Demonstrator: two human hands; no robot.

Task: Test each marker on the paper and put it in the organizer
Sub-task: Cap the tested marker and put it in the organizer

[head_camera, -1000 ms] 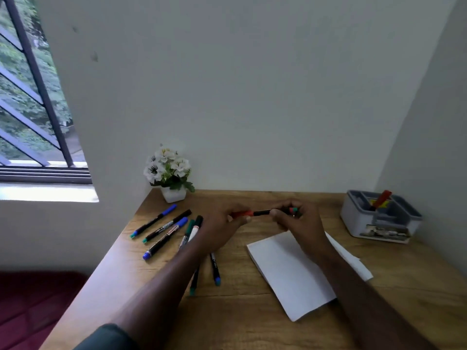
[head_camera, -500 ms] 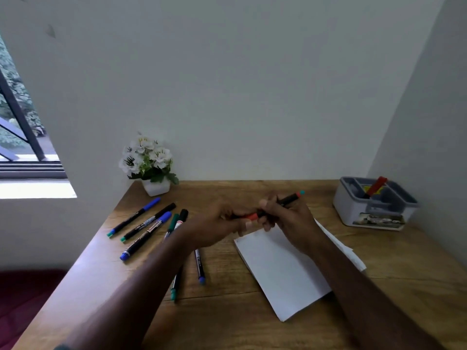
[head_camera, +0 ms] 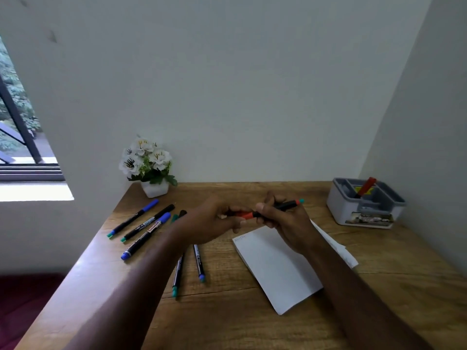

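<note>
Wooden and brown, the desk (head_camera: pixel 252 324) fills the bottom of the view and sits in a corner of pale walls. A white sheet of paper (head_camera: pixel 278 269) lies flat on it, under the right arm, with a tiny faint scribble near its far left corner. At the far right stands the grey organizer (head_camera: pixel 353 213), and one red marker (head_camera: pixel 366 186) leans in a back slot. A small white pot of white flowers (head_camera: pixel 147 165) sits at the back left.

Both hands meet above the desk, just past the paper's far edge. The left hand (head_camera: pixel 212 221) has its fingers curled round the red end of a marker (head_camera: pixel 278 208) — whether the cap is on or off, I cannot tell. The right hand (head_camera: pixel 288 223) is closed round the black middle of the same marker, and its teal tip sticks out to the right.

More markers lie loose on the left — three side by side with blue and teal ends (head_camera: pixel 144 226), and two near the left arm (head_camera: pixel 198 263). Two more peek out behind the left hand.
</note>
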